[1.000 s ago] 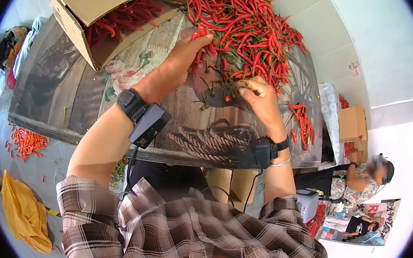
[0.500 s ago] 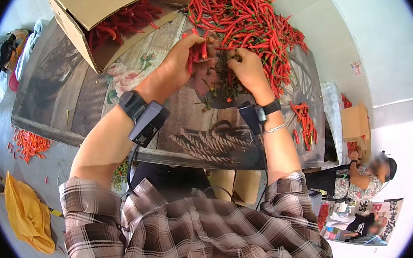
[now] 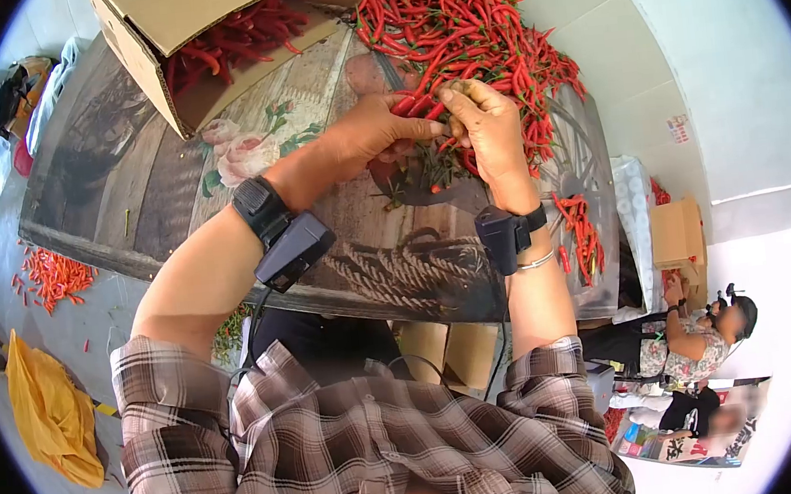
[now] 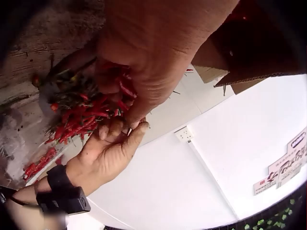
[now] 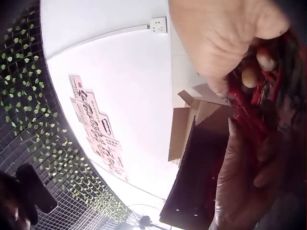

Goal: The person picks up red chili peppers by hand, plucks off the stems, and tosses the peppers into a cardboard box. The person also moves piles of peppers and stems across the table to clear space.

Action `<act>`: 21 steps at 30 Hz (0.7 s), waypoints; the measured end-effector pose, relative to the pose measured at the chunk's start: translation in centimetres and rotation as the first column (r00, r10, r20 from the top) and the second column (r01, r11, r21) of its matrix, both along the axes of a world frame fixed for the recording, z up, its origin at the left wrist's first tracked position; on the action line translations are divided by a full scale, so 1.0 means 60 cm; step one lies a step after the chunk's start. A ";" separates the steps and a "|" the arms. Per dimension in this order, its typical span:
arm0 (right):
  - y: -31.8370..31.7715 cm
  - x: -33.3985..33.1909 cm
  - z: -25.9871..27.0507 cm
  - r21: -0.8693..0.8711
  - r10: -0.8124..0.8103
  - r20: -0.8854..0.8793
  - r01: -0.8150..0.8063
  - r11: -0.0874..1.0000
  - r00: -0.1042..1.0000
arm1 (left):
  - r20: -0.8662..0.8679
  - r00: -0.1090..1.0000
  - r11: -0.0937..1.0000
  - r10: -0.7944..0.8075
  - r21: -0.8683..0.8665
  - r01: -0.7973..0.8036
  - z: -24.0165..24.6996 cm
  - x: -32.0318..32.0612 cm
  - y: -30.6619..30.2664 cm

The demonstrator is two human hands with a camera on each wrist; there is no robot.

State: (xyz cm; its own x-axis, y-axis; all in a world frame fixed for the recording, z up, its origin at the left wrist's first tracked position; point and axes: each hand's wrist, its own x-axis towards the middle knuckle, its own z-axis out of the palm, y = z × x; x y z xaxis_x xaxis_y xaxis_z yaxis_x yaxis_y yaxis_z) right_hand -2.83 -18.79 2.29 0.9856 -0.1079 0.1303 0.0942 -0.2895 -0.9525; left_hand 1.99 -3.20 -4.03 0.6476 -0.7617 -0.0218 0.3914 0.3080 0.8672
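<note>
The left hand (image 3: 370,135) reaches across the table (image 3: 169,173) to the near edge of a big pile of red chillies (image 3: 460,22), which lies on the far right of the table. Its fingers are curled round a bunch of chillies (image 3: 415,105), whose red ends stick out to the right past the fingertips. The left wrist view shows more red pods tucked under the palm.

The right hand (image 3: 489,128) comes in from the right and meets the left one fingertip to fingertip. Its fingers are bent, and the thumb and fingertips pinch the ends of the same bunch. The right wrist view is too close and dark to show how many pods they have hold of.

Just near of the two hands, a small heap of green stems (image 3: 417,173) lies on the table with a few red pods among it. On the far left of the table, a cardboard box (image 3: 193,19) stands open with more chillies inside. A few loose chillies (image 3: 580,234) lie at the right edge of the table.

On the floor to the left lie scattered chillies (image 3: 51,275) and, nearer, a crumpled yellow cloth (image 3: 45,409). Another person (image 3: 700,341) sits low on the right.
</note>
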 end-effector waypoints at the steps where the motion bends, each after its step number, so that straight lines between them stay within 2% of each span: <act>1: 0.001 -0.001 -0.001 0.002 -0.001 -0.001 0.001 1.000 1.000 | -0.001 1.000 1.000 -0.001 0.002 0.001 -0.001 0.000 -0.002; 4: -0.005 -0.005 -0.002 0.011 -0.006 -0.011 0.006 1.000 1.000 | -0.007 0.999 0.999 0.038 -0.001 -0.038 0.001 -0.004 -0.004; 6: -0.016 -0.006 -0.004 0.326 0.032 -0.099 0.002 0.945 0.995 | -0.053 0.998 0.999 -0.016 -0.034 0.014 0.003 -0.005 -0.003; 9: -0.010 -0.017 -0.009 0.317 -0.004 -0.063 0.024 0.948 0.998 | -0.037 0.997 0.998 -0.061 0.010 0.061 0.007 -0.010 0.000; 10: -0.010 -0.012 -0.023 0.049 -0.085 0.041 0.083 0.995 0.995 | -0.036 0.997 0.998 -0.063 0.009 0.064 0.006 -0.012 -0.002; 11: -0.011 -0.012 -0.025 0.049 -0.088 0.043 0.086 0.995 0.995 | -0.003 1.000 0.997 -0.021 0.075 0.021 0.006 -0.013 -0.004; 12: -0.011 -0.012 -0.026 -0.386 -0.061 0.322 0.190 0.903 0.945 | 0.034 0.999 0.990 0.017 0.138 -0.022 0.007 -0.015 -0.007; 13: -0.013 -0.014 -0.025 -0.693 0.091 0.536 0.375 0.616 0.839 | 0.037 0.999 0.990 0.011 0.139 -0.016 0.008 -0.017 -0.007; 15: -0.022 -0.021 -0.020 -0.676 0.025 0.503 0.375 0.635 0.864 | 0.075 0.996 0.993 -0.055 0.112 0.046 0.009 -0.018 -0.003; 16: -0.032 -0.024 -0.019 -0.654 -0.034 0.412 0.321 0.685 0.911 | 0.080 0.995 0.993 -0.058 0.112 0.049 0.011 -0.019 -0.002; 17: -0.043 -0.025 -0.017 -0.625 -0.081 0.310 0.267 0.734 0.947 | 0.012 1.000 0.997 -0.014 0.076 0.013 0.012 -0.020 -0.003; 18: -0.054 -0.029 -0.016 -0.634 -0.026 0.254 0.186 0.750 0.967 | -0.061 0.998 0.999 0.028 0.044 -0.025 0.011 -0.021 -0.003; 19: -0.064 -0.033 -0.016 -0.636 -0.029 0.251 0.188 0.748 0.967 | -0.063 0.998 0.999 0.024 0.042 -0.021 0.006 -0.017 -0.006; 21: -0.078 -0.041 -0.011 -0.626 0.013 0.198 0.116 0.771 0.980 | -0.179 0.980 0.996 0.087 0.002 -0.088 -0.002 -0.005 -0.008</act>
State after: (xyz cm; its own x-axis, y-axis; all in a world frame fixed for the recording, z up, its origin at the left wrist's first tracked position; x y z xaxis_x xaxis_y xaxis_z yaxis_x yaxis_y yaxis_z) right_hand -5.29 -23.48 1.63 0.9327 0.0125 0.3605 0.2116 -0.8284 -0.5186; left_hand 1.66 -3.67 -4.13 0.6975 -0.7030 -0.1392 0.5115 0.3523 0.7837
